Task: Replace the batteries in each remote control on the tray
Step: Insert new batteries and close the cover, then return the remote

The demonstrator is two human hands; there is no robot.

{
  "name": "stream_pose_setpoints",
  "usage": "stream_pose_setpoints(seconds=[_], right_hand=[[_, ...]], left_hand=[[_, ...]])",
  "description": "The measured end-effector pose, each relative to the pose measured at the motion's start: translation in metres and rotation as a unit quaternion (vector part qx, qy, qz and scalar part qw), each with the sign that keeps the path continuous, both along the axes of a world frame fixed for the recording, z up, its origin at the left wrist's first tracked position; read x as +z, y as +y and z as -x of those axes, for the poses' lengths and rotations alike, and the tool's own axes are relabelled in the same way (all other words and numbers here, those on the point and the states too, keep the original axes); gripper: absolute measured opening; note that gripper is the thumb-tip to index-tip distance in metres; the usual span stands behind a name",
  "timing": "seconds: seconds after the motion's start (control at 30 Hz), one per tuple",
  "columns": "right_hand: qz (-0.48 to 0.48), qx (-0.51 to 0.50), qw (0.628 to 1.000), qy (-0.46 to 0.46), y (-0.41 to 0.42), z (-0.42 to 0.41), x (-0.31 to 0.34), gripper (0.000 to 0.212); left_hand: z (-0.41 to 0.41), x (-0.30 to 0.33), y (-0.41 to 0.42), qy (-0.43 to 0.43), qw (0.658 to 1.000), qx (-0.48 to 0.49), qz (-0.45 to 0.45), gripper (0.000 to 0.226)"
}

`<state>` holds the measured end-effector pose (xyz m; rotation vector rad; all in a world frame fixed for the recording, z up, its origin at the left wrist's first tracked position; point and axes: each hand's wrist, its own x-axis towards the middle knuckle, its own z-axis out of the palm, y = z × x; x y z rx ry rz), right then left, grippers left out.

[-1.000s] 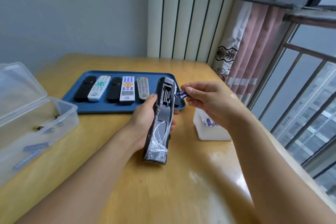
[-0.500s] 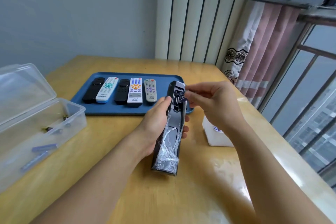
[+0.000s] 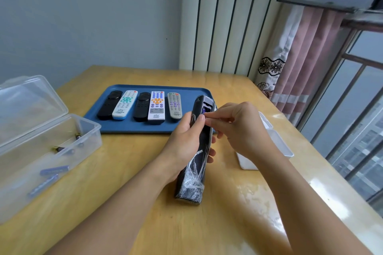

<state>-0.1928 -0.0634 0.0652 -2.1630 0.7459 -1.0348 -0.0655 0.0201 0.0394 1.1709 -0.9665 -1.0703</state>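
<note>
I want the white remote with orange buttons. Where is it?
In the head view, the white remote with orange buttons lies on the blue tray, fourth from the left, between a black remote and a grey remote.

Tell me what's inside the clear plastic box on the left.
The clear plastic box holds loose batteries: two purple and at least two dark ones. The frosted wall blurs them, so the exact count is unclear.
</note>
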Motion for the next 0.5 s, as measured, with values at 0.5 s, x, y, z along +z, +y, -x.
stream_pose_setpoints(seconds=[0.5], right_hand=[[-0.145, -0.012, 0.98, -0.135, -0.012, 0.009, 0.002, 0.012]], left_hand=[[-0.008, -0.005, -0.004, 0.008, 1.0, -0.019, -0.012, 0.03]])
